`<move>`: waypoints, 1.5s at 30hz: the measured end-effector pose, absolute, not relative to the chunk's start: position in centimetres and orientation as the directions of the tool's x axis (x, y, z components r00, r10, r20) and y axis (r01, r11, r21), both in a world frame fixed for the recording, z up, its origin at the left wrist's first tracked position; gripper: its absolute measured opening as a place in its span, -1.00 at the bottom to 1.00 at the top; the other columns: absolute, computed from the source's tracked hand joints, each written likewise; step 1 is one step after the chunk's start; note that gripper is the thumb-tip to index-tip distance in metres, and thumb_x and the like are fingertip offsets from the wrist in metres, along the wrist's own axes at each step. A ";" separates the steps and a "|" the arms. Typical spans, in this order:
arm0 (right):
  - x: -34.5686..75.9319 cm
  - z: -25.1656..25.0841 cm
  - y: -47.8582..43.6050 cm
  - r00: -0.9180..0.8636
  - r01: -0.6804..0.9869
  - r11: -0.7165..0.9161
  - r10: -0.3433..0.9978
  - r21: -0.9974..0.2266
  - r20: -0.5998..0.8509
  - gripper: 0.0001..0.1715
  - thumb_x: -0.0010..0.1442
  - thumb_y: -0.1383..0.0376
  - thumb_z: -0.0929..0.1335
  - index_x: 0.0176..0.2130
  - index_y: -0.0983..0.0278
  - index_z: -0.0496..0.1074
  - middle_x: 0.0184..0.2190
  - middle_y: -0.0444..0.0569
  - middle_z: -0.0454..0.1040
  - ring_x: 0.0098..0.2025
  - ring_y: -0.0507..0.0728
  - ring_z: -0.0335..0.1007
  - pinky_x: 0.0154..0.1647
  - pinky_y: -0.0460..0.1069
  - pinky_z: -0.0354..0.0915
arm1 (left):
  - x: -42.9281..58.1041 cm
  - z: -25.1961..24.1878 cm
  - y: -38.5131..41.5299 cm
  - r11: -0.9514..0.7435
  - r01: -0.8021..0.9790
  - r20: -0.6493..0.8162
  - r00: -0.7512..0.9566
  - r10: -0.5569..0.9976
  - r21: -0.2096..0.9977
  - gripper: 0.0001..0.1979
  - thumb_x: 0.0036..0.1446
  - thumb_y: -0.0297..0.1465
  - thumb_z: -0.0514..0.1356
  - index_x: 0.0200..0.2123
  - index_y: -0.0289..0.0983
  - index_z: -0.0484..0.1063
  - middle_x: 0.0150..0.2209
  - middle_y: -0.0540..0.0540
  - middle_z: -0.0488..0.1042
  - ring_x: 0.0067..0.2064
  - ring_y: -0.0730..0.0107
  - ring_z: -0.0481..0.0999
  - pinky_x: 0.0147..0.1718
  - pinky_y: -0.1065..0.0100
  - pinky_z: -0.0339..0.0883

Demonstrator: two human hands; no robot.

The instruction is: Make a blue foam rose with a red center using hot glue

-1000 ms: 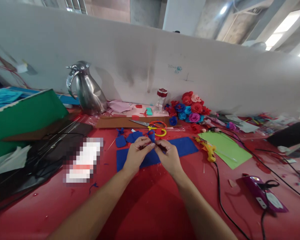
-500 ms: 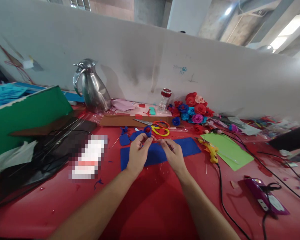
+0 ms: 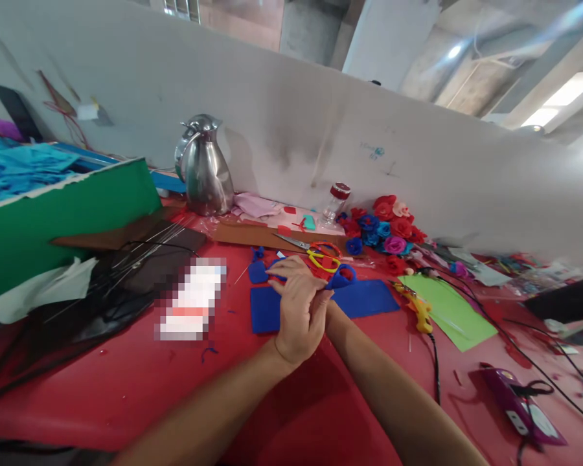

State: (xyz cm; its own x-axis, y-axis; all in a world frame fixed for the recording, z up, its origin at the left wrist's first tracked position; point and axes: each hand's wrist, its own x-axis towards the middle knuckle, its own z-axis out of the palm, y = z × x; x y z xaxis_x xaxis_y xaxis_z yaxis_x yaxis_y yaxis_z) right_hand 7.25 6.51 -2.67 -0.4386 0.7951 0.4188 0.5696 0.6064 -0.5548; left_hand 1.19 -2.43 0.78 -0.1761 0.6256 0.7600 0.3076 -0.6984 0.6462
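My left hand (image 3: 301,314) is closed, thumb and fingers pinching the base of a blue fabric flower (image 3: 342,276) with a red centre. The flower tilts to the right of the fingertips. Behind it, my right hand (image 3: 289,266) crosses to the left, partly covered by the left hand. Its fingers are stretched out and apart over a blue fabric piece (image 3: 275,262); whether they grip it is hard to see. Another blue piece (image 3: 258,272) lies just left of them. Beneath both hands is a blue fabric strip (image 3: 369,299) on the red table (image 3: 252,414).
Scissors (image 3: 323,261) lie behind the hands, with finished flowers (image 3: 386,226) further back. On the right are a yellow glue gun (image 3: 420,310), its cord, a green sheet (image 3: 451,310) and a purple power strip (image 3: 522,404). A metal jug (image 3: 206,171) and green box (image 3: 72,239) stand left.
My right hand has left the flower's stem side and crossed behind my left hand to the blue pieces. My left hand has carried the flower rightward and turned it. The view has shifted slightly.
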 end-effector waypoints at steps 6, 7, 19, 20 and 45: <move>4.6 -2.0 8.2 -0.716 0.548 0.774 0.630 -0.317 0.300 -0.83 -0.02 0.44 0.42 -0.42 0.17 0.56 -0.34 -0.07 0.58 -0.12 0.19 0.34 -0.01 0.13 0.19 | 1.3 0.6 -2.5 -0.713 0.236 0.751 -0.170 0.638 0.660 -0.89 0.24 -0.44 0.06 -0.30 -0.27 0.37 -0.37 -0.13 0.51 -0.29 0.31 0.49 -0.28 0.28 0.38; 4.5 -2.1 8.1 -0.728 0.557 0.781 0.623 -0.282 0.286 -0.84 0.03 0.44 0.39 -0.44 0.19 0.55 -0.36 -0.06 0.57 -0.14 0.18 0.34 -0.02 0.13 0.19 | 1.4 0.6 -2.5 -0.714 0.222 0.748 -0.166 0.643 0.664 -0.89 0.24 -0.44 0.06 -0.30 -0.27 0.37 -0.37 -0.13 0.51 -0.30 0.31 0.49 -0.29 0.28 0.38; 5.2 -3.9 8.8 -0.486 0.729 0.587 0.806 -0.353 0.337 -0.84 0.14 0.33 0.37 -0.30 0.18 0.59 -0.37 -0.01 0.59 -0.27 0.15 0.42 -0.15 0.05 0.29 | 1.6 0.5 -2.7 -0.740 0.242 0.777 -0.130 0.616 0.628 -0.87 0.24 -0.41 0.06 -0.32 -0.27 0.39 -0.40 -0.14 0.50 -0.35 0.31 0.47 -0.33 0.25 0.39; 5.3 -3.9 8.9 -0.464 0.736 0.569 0.819 -0.367 0.338 -0.86 0.13 0.33 0.38 -0.31 0.17 0.59 -0.38 -0.02 0.59 -0.28 0.15 0.42 -0.16 0.05 0.30 | 1.6 0.6 -2.7 -0.739 0.241 0.775 -0.128 0.619 0.630 -0.87 0.24 -0.42 0.06 -0.33 -0.27 0.39 -0.40 -0.14 0.50 -0.35 0.31 0.47 -0.33 0.25 0.39; -2.9 -2.6 6.7 -0.765 0.503 0.830 0.557 -0.239 0.323 -0.52 0.28 0.43 0.18 0.18 0.32 0.26 -0.11 0.15 0.54 0.18 0.27 0.21 0.19 0.20 0.09 | 0.7 1.1 -2.6 -0.856 0.497 0.973 0.085 0.214 0.144 -0.85 0.16 -0.55 0.06 -0.34 -0.30 0.42 -0.53 0.01 0.49 -0.51 0.47 0.34 -0.44 0.32 0.20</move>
State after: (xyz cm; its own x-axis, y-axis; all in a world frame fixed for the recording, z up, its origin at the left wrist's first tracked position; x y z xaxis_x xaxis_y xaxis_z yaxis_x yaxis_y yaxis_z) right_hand -2.86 6.73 -2.57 -0.7654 0.5566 0.3230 0.5031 0.8305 -0.2392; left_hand 0.74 -2.58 1.12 0.0855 0.2137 0.9732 0.4969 -0.8557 0.1442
